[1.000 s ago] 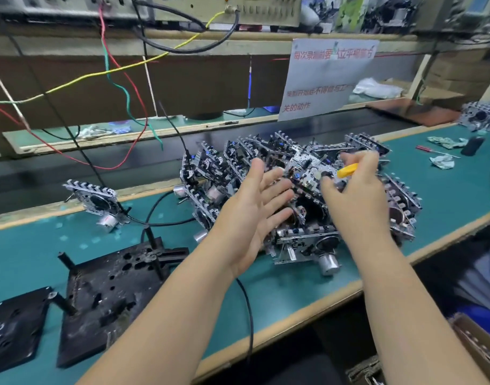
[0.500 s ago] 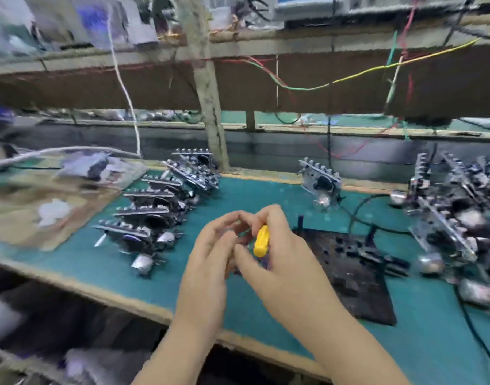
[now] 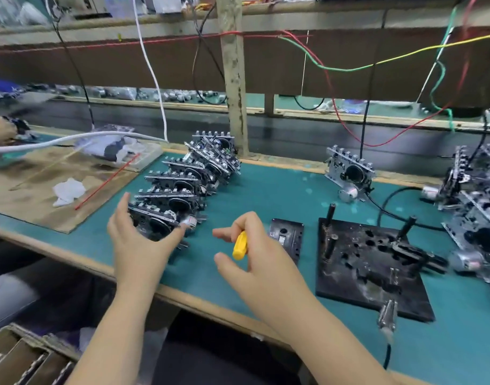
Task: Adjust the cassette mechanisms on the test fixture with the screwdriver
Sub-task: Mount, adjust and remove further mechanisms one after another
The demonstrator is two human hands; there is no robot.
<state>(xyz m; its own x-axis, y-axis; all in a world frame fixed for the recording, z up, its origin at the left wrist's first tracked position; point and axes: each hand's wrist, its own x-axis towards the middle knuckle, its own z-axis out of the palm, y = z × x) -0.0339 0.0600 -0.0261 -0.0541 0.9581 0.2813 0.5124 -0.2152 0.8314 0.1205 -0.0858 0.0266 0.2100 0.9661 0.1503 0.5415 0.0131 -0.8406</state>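
1. Progress, as a judgement: test fixture [image 3: 371,268] bare, no mechanism seated on its pegs; adjusting of the next unit not yet begun.
2. Left hand [image 3: 138,243] spread around the nearest cassette mechanism [image 3: 157,220] of the row [image 3: 188,176] by the table's front edge, fingers on its far side and thumb at the near right corner beside the small motor; touching or just about to close, hard to tell which.
3. Right hand [image 3: 255,251] pinching the screwdriver [image 3: 239,245], fingers curled round the yellow handle; blade hidden behind the hand.
4. Left to do, judging from the layout: lift the unit, seat it on the fixture, turn the screw, set it with the pile [image 3: 477,207] at the table's right edge.
5. Materials: mechanisms of stamped bright metal with toothed comb-like top edges, dark round centres and small silver cylindrical motors. Fixture a flat black plate, scuffed and dusty, pierced with holes, upright black posts near its back edge. One wired mechanism [image 3: 349,173] standing near the table's back edge. Dark cassette [image 3: 287,237] flat just left of the fixture. Table [image 3: 266,195] covered in a teal mat, wood-edged.
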